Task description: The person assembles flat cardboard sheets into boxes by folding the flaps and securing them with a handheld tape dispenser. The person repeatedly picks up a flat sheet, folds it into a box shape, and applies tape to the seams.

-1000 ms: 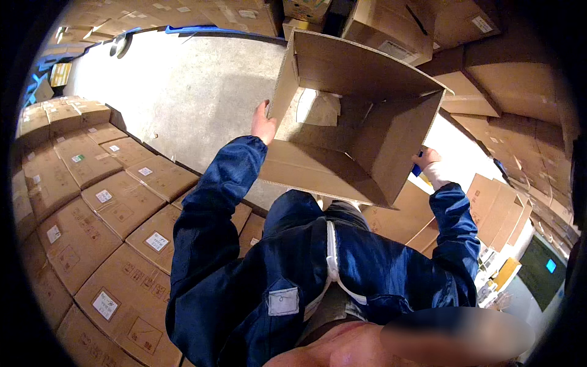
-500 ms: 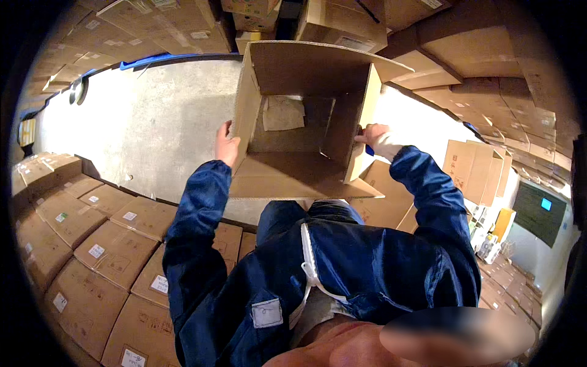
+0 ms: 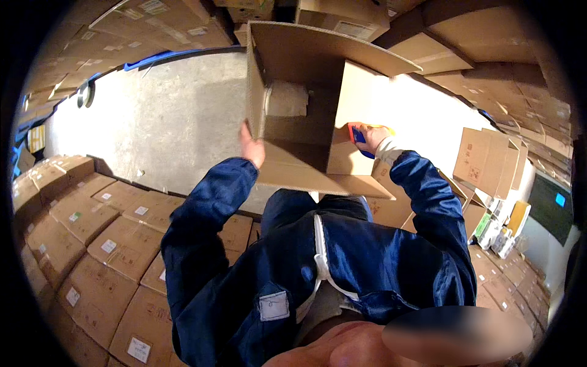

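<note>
An open cardboard box point(image 3: 293, 46) stands before me, its flaps up and its inside facing me. A pale crumpled sheet, perhaps paper point(image 3: 287, 100), lies at its bottom. My left hand point(image 3: 252, 148) touches the box's left side near the front corner, its fingers stretched out. My right hand point(image 3: 374, 137) is closed around a small blue and orange-red tool point(image 3: 358, 134) with a bit of yellow; its exact kind is unclear. It is in front of the box's right flap point(image 3: 354, 92), which leans inward.
Closed cartons point(image 3: 125, 248) fill the left, and more stacks point(image 3: 452, 37) line the far side and right. Folded cardboard point(image 3: 480, 160) leans at the right, near white and yellow items point(image 3: 510, 229). Concrete floor point(image 3: 189, 104) extends to the left of the box.
The box's right flap has tilted inward, and my right hand with the tool now shows in front of it. My left hand has shifted right and slightly down along the box's side.
</note>
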Demonstrator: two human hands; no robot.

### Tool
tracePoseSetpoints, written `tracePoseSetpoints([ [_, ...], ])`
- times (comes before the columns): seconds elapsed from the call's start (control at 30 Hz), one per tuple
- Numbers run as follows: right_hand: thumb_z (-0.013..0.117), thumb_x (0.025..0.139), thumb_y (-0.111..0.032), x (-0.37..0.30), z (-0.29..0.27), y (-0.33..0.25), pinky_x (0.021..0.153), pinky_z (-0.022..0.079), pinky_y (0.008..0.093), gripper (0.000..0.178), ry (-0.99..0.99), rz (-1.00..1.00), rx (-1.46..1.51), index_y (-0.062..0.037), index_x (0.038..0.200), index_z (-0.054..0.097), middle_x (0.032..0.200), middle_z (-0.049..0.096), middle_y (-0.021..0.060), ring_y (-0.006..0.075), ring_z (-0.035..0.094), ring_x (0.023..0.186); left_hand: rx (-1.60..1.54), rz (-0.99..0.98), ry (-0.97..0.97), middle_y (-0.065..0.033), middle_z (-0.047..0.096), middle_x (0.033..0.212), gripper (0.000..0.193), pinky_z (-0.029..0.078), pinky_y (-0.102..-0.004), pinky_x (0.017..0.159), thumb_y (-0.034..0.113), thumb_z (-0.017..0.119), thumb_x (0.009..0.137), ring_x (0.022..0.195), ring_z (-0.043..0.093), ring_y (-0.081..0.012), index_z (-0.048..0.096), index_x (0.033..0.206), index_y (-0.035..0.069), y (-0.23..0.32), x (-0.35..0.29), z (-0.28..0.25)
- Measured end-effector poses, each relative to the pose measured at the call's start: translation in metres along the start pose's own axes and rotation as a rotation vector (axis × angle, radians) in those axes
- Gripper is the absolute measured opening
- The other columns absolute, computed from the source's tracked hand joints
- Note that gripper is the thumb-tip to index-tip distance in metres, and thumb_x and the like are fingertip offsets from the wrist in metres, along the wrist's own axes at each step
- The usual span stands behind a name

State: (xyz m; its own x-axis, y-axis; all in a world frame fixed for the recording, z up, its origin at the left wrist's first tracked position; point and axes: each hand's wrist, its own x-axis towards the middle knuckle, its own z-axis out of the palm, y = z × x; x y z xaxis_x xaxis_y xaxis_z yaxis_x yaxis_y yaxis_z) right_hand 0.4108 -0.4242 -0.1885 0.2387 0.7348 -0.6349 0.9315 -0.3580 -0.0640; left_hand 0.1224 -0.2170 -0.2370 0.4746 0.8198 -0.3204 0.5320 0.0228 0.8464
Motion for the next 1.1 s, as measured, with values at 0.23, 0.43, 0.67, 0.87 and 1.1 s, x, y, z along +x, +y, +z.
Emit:
tracePoseSetpoints([
  [0.23, 0.063, 0.067, -0.042, 0.019, 0.026, 0.04, 0.068, 0.048, 0.0381, 0.047, 0.053, 0.068, 0.203, -0.0053, 0.094, 0.052, 0.079, 0.062, 0.018, 0.0318, 0.061, 0.072, 0.156, -0.003, 0.109, -0.0258, 0.03, 0.128, 0.068, 0.027, -0.0402, 0.1, -0.004, 0.049, 0.069, 0.118, 0.031, -0.0394, 0.021, 0.13, 0.001, 0.022, 0.008, 0.039],
  [0.43, 0.065, 0.066, -0.041, 0.017, 0.046, 0.046, 0.069, 0.048, 0.0398, 0.048, 0.103, 0.071, 0.371, -0.0062, 0.096, 0.051, 0.081, 0.062, 0.0173, 0.0323, 0.061, 0.077, 0.104, 0.072, 0.097, -0.0218, 0.042, 0.118, 0.058, 0.03, -0.0361, 0.099, -0.005, 0.047, 0.07, 0.114, 0.038, -0.0348, 0.033, 0.126, 0.001, 0.001, 0.016, -0.006],
  [0.67, 0.061, 0.07, -0.043, 0.007, 0.055, 0.053, 0.068, 0.048, 0.0388, 0.048, 0.039, 0.018, 0.498, -0.0051, 0.097, 0.05, 0.079, 0.061, 0.0196, 0.0342, 0.06, 0.077, 0.717, 0.124, 0.083, -0.0199, 0.058, 0.095, 0.051, 0.044, -0.0413, 0.078, 0.046, 0.055, 0.076, 0.089, 0.054, -0.0379, 0.051, 0.099, 0.0, 0.13, 0.153, -0.047],
  [0.87, 0.062, 0.07, -0.041, 0.004, 0.065, 0.055, 0.068, 0.048, 0.0394, 0.049, 0.119, 0.008, 0.492, -0.0054, 0.099, 0.048, 0.081, 0.061, 0.0192, 0.0345, 0.06, 0.077, 1.02, 0.261, 0.218, -0.0139, 0.063, 0.086, 0.047, 0.048, -0.0394, 0.067, 0.05, 0.052, 0.077, 0.081, 0.061, -0.0292, 0.063, 0.092, 0.007, 0.158, 0.259, 0.0],
  [1.1, 0.06, 0.072, -0.04, -0.003, 0.058, 0.054, 0.066, 0.048, 0.0419, 0.046, 0.057, 0.071, 0.532, -0.0042, 0.097, 0.046, 0.083, 0.06, 0.0206, 0.0362, 0.059, 0.078, 0.851, 0.144, 0.253, -0.0178, 0.06, 0.096, 0.034, 0.045, -0.0405, 0.076, 0.032, 0.051, 0.082, 0.091, 0.057, -0.0326, 0.055, 0.098, 0.002, 0.151, 0.209, 0.057],
])
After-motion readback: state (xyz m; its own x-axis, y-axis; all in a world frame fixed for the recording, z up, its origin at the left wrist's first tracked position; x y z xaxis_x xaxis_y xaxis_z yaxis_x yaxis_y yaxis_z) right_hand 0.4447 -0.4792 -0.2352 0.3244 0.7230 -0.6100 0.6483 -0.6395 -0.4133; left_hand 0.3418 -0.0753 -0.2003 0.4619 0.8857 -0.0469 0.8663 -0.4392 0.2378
